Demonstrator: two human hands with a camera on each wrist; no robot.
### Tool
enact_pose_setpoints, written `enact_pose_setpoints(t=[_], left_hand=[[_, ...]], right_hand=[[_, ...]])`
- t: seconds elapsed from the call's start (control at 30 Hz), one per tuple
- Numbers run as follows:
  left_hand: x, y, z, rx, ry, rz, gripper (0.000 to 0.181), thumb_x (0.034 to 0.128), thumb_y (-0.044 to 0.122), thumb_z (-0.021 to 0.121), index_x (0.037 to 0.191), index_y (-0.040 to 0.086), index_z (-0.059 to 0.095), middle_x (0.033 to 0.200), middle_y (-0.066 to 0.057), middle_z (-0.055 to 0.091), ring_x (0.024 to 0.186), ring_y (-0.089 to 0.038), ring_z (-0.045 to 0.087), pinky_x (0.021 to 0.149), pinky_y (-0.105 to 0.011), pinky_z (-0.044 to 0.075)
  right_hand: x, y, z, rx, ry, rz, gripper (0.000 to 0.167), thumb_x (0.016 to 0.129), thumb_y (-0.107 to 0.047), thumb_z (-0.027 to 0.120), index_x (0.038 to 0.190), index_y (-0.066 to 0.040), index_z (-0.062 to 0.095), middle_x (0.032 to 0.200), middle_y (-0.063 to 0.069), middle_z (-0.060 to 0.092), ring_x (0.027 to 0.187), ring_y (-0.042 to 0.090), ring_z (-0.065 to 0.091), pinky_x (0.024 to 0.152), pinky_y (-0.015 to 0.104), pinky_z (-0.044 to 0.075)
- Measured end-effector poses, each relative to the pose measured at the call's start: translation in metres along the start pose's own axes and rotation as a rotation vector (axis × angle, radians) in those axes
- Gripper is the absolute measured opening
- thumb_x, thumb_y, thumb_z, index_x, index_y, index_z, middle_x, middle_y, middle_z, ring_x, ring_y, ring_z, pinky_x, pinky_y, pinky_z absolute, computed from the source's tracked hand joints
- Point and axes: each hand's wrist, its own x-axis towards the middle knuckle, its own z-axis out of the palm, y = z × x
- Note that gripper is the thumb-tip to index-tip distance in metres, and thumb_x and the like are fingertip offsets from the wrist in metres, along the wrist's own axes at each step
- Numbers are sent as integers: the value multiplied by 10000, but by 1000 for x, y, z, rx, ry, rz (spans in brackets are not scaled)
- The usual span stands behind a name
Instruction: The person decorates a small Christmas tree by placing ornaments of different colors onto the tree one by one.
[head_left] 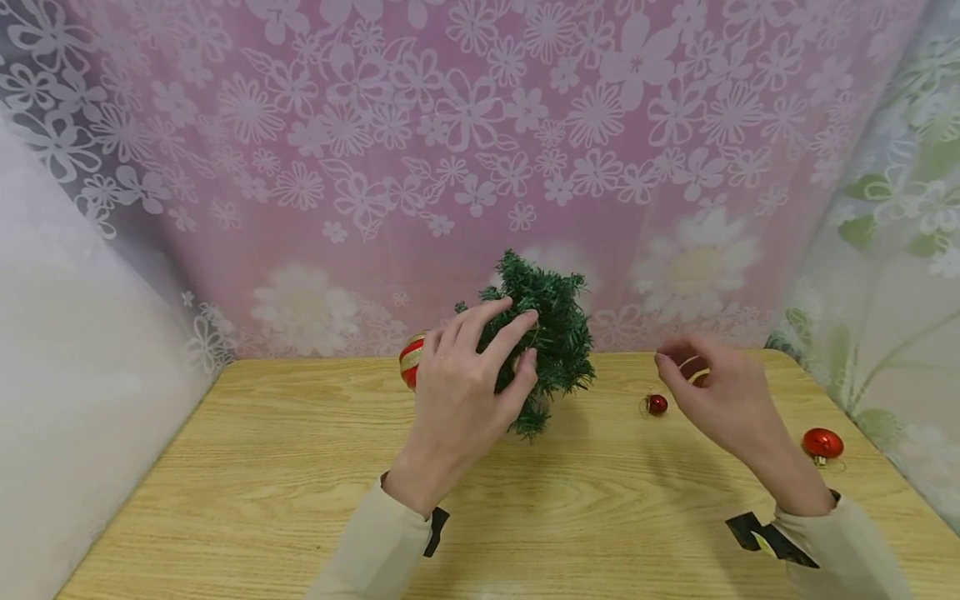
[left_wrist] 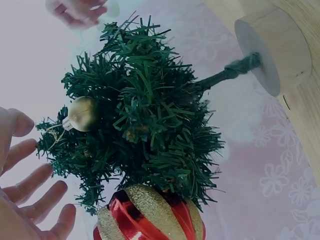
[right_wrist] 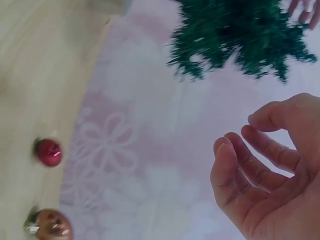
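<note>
A small green artificial Christmas tree point(head_left: 551, 325) stands on a round wooden base point(left_wrist: 287, 50), seen in the left wrist view. My left hand point(head_left: 468, 367) is at its top with fingers spread and relaxed. Those fingers are close to the looped string of a small gold ball point(left_wrist: 83, 114) on the branches; whether they touch it I cannot tell. A large red and gold striped ball point(left_wrist: 150, 215) hangs at the tree's side, mostly behind the left hand in the head view. To the right, my right hand point(head_left: 720, 396) hovers with loosely bent fingers and nothing visible between them.
A small red ball point(head_left: 657, 405) lies on the wooden table point(head_left: 300, 500) near the right hand. Beside it is a copper-coloured ball point(right_wrist: 52, 225), mostly hidden by that hand in the head view. A larger red ball point(head_left: 822, 443) lies farther right. Flowered cloth point(head_left: 450, 125) hangs behind.
</note>
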Motion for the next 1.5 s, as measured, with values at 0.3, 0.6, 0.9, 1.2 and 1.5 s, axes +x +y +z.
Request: enact_pose_setpoints(t=[0.3,0.6,0.9,1.2,1.5], left_hand=[[-7,-5,-5,-21,-11,-31,383,984,291,659,1360,220,666,1379,-80,649,1251,-271,619,980,-509,504],[-11,-11,-9,-47,-50,-62,475,948,350,712,1399,231,627,1418,-86,603,1263,-307,606,1022,-530,489],[-16,-20,-14,-36,-150,-74,693,876,440,791,1487,289,501,1474,-112,518,1299,-330,564,978,-555,463],[-18,-27,-19,-61,-193,-101,722,885,414,793,1516,305,461,1525,-111,465,1350,-331,512,1004,-586,438],[-22,-37,-24,-70,-230,-120,741,907,414,774,1549,345,411,1535,-131,442,1382,-340,480,1029,-609,408]], right_hand=[[-11,28,7,-87,-112,49,54,952,-87,682,987,-73,721,841,54,720,655,94,629,538,226,470],[-16,53,18,-97,-281,137,152,962,-117,669,1079,-28,710,970,146,727,784,247,696,651,375,571],[-19,75,29,-125,-450,194,262,951,-115,692,1176,17,678,1158,282,661,950,431,670,715,513,578],[-23,92,34,-132,-529,159,290,939,-71,669,1209,35,674,1192,300,667,978,465,682,722,517,584],[-24,95,38,-98,-519,160,186,919,-69,713,1085,8,684,1018,209,728,909,417,712,705,493,596]])
